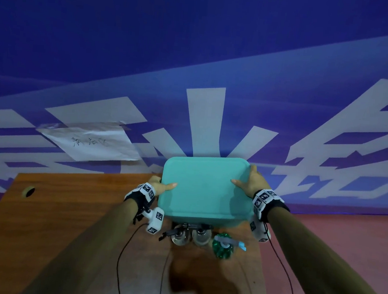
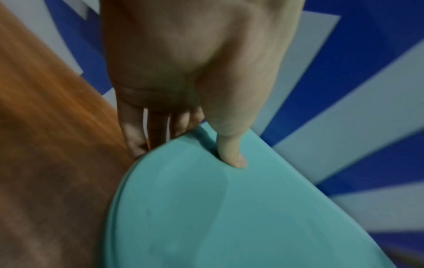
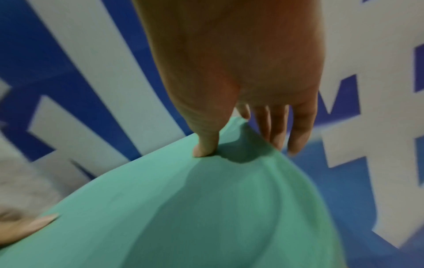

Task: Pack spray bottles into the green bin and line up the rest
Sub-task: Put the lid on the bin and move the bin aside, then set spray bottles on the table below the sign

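Observation:
The green bin [image 1: 204, 187] shows only a flat, closed teal face to the head view, so its inside is hidden. My left hand [image 1: 161, 186] grips its left edge, thumb on top and fingers down the side [image 2: 183, 123]. My right hand [image 1: 249, 183] grips the right edge the same way [image 3: 241, 108]. Just nearer than the bin, two clear spray bottles [image 1: 180, 236] [image 1: 201, 236] with black triggers stand side by side. A green spray bottle [image 1: 223, 245] stands to their right.
The brown wooden table [image 1: 64, 217] has a round cable hole [image 1: 29, 191] at its far left. A white sheet of paper [image 1: 90, 141] hangs on the blue and white backdrop. Thin black cables [image 1: 122, 257] trail from my wrists across the table.

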`<state>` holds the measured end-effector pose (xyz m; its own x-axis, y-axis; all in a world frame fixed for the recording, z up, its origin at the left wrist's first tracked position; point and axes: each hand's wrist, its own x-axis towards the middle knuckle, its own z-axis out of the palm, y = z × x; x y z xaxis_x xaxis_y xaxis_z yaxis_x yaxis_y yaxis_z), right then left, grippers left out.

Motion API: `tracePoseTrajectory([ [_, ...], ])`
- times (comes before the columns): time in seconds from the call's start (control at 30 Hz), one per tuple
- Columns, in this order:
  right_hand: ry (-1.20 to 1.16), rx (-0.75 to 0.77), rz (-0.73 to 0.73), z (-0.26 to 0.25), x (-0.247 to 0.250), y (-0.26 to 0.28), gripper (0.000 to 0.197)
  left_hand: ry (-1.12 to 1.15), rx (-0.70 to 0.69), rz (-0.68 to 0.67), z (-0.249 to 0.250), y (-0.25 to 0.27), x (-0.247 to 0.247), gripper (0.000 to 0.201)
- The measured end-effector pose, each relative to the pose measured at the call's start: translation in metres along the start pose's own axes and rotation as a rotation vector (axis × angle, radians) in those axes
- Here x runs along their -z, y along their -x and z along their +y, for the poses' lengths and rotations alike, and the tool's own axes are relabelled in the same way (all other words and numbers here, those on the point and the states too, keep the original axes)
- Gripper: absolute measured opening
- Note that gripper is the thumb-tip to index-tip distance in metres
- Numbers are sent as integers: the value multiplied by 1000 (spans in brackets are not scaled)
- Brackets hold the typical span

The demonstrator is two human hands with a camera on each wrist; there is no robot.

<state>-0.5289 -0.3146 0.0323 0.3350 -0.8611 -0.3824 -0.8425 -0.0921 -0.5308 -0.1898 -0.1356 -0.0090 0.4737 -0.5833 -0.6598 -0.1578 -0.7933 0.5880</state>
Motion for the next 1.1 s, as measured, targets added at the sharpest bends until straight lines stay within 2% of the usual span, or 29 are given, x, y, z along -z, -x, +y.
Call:
tracePoseTrajectory([
  [0.07,91,115,167,-9,-1,16,88,-111,-44,99,7,16,-5,99],
  [0.1,87,228,256,-14,-2,27,78,-235,-94,189,12,29,-9,93],
  [0.13,70,366,329,-21,-3,41,65,-345,-177,302,17,45,-14,79],
  [0.2,62,638,434,-38,-3,71,41,-413,-451,514,24,84,-25,42],
  [0.23,84,745,427,-46,-3,86,34,-424,-571,576,27,104,-29,27],
  [0.3,157,871,253,-58,-5,111,36,-501,-665,570,27,137,-32,11],
  [0.37,276,917,19,-67,-13,129,45,-600,-615,519,18,159,-35,9],
  [0.47,496,1018,-92,-73,-29,147,50,-702,-537,458,-4,177,-40,12],
  [0.57,608,1002,-132,-71,-45,156,43,-766,-503,431,-31,187,-53,27],
  [0.67,663,872,-174,-70,-56,164,34,-907,-541,392,-55,186,-69,37],
  [0.73,671,777,-189,-70,-61,169,33,-983,-511,343,-65,180,-77,47],
  [0.9,666,613,-188,-70,-72,175,32,-1062,-441,215,-68,176,-87,27],
  [1.1,591,651,-179,-81,-92,199,26,-1064,-361,141,-72,179,-69,11],
])
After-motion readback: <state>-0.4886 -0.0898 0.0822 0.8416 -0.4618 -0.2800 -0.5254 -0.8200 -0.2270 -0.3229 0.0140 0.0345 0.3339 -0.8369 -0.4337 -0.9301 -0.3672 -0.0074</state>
